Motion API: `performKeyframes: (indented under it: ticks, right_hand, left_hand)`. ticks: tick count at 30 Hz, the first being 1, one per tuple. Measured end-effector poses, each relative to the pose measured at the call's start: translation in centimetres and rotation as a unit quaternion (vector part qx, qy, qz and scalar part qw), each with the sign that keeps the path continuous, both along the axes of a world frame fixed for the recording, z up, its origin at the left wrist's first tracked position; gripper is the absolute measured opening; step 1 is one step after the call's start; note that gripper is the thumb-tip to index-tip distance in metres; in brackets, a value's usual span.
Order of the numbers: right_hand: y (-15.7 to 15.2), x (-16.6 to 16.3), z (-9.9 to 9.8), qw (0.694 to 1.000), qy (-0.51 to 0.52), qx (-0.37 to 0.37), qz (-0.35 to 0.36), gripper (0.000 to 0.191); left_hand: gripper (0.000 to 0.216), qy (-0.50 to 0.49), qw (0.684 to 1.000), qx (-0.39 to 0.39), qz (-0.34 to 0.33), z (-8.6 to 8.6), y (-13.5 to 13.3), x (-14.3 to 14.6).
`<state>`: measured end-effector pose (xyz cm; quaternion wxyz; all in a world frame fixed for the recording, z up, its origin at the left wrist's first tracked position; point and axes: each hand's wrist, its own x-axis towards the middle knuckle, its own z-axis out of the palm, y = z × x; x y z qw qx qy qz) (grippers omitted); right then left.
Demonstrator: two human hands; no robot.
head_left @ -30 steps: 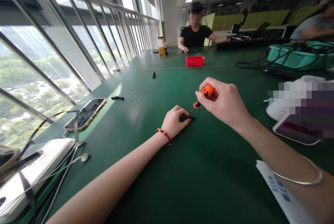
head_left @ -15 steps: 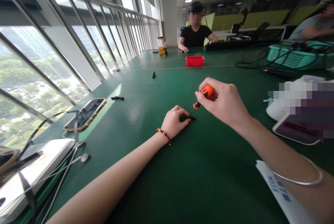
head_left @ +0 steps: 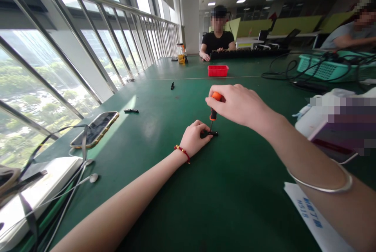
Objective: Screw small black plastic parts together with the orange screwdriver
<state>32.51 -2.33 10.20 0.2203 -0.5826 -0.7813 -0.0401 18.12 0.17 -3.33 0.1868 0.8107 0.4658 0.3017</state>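
Bracing a slim black part (head_left: 214,134) against the green worktop (head_left: 158,189), the left hand (head_left: 195,137) in the head view had its grip closed in a pinch, thumb and fingertips around the near end; the other end stuck out to the right. The right hand (head_left: 238,101) was wrapped snugly about the orange-and-black handle of a screwdriver (head_left: 213,115), which stood nearly upright above the part. Its shaft ran down to the part just beside the left fingertips, but whether the tip sat in a screw or recess was too small to tell.

The step in hand looked to be driver work on that part. By my judgement, the next move called for the left grip to hold firm, with the shaft kept in line and turned under light downward pressure.

Farther off on the worktop lay two loose black pieces, one (head_left: 131,111) near the smartphone (head_left: 95,129), the other (head_left: 172,86) toward a red plastic bin (head_left: 217,71).
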Motion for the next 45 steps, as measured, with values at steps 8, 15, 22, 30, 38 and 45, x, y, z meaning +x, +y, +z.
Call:
performKeyframes:
  ticks: [8,15,22,30,38,45]
  right_hand:
    - [0.5,0.8,0.1,1.000,0.000,-0.009,0.021,0.011]
    - [-0.1,1.5,-0.5,1.000,0.020,-0.016,0.011,0.028]
    - [0.1,1.4,-0.8,0.999,0.041,0.009,0.012,0.016]
    - [0.0,1.4,-1.1,0.997,0.032,0.053,0.037,0.011]
    - [0.1,1.2,-1.2,0.997,0.026,0.061,0.044,0.024]
    - [-0.1,1.5,-1.0,0.998,0.017,0.037,0.046,0.021]
  left_hand:
    - [0.009,0.006,1.000,-0.006,0.002,0.0,0.1,0.0]
    - [0.011,0.003,1.000,0.000,-0.001,-0.1,0.2,0.0]
    - [0.010,0.005,1.000,-0.007,0.000,0.0,0.1,-0.1]
    - [0.009,0.006,1.000,-0.008,0.001,0.1,0.1,0.0]
    - [0.010,0.003,1.000,-0.010,0.001,0.0,0.1,-0.1]
    - [0.010,0.008,1.000,-0.007,0.002,0.0,0.1,0.0]
